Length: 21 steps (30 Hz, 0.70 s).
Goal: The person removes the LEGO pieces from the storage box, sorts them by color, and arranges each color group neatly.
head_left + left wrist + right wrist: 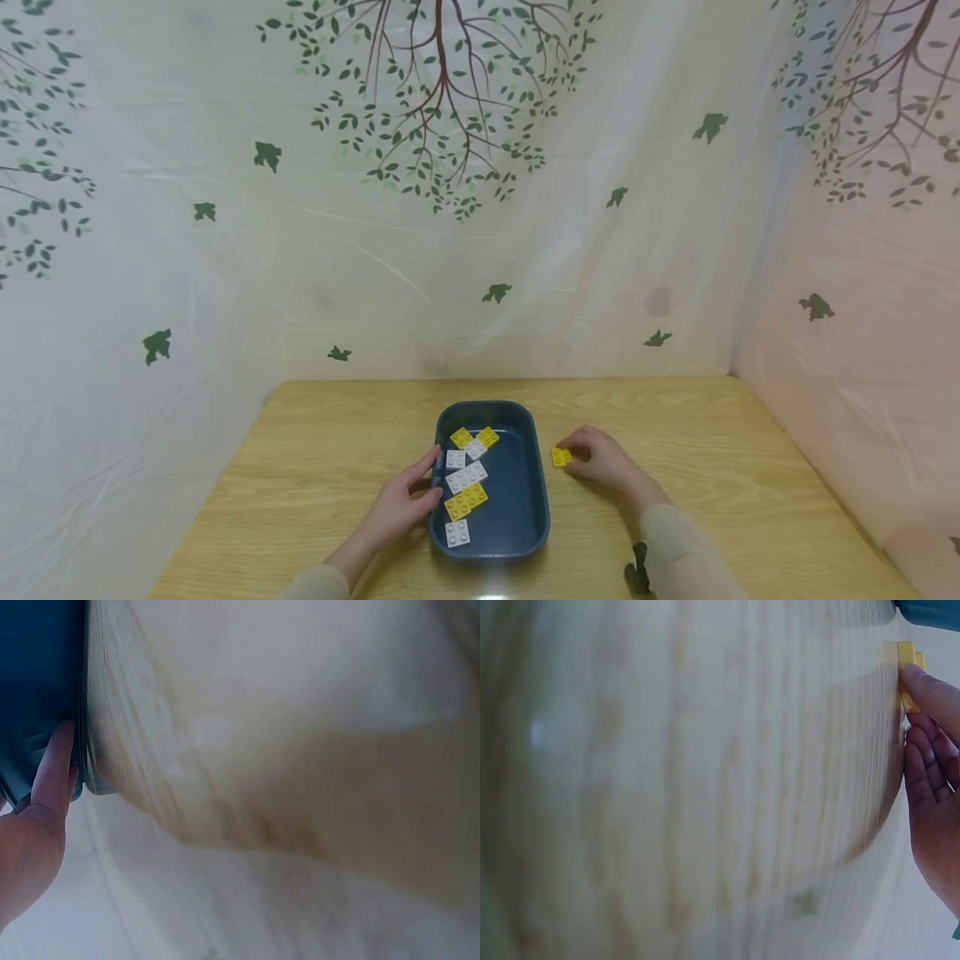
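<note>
Yellow brick at table level, right of blue tray, pinched in right hand; left hand loosely extended, touching tray's left side; brick judged light, rigid, slightly slick, best held by opposite sides.

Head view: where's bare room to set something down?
Free: inside the tray, between the bricks and its right wall; the tabletop left of the left hand and right of the right hand. Crowded: the tray's left side, and beside its right wall, where that hand pinches a yellow brick.
</note>
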Motion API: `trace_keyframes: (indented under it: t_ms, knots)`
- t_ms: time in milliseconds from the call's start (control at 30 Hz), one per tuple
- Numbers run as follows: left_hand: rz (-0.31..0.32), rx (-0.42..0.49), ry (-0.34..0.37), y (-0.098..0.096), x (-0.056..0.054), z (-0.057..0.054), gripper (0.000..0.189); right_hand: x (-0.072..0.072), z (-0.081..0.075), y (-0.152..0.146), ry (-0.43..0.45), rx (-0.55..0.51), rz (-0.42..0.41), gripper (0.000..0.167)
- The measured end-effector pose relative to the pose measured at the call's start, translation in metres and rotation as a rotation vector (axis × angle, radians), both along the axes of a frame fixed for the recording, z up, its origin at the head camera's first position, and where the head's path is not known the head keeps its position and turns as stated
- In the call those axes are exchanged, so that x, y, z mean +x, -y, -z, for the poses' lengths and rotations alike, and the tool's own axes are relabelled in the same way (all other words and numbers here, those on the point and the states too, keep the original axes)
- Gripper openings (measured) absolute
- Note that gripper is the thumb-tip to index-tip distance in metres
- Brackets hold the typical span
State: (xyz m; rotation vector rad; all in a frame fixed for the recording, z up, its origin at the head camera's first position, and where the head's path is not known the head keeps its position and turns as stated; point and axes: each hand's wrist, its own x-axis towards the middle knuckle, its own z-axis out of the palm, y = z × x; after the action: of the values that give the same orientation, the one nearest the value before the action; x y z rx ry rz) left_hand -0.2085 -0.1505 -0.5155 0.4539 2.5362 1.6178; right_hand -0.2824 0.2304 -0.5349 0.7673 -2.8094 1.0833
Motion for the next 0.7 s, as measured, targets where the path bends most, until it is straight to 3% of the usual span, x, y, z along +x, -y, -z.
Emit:
trace_keyframes:
  t_ms: [467, 700]
  knots:
    - [-0.003, 0.02, 0.007, -0.002, 0.002, -0.003, 0.066, 0.005, -0.001, -0.004, 0.052, -0.053, 0.004, 0.039]
    - [-0.003, 0.016, 0.004, -0.002, 0.003, -0.001, 0.066, 0.01, -0.005, -0.005, 0.17, -0.146, 0.045, 0.042]
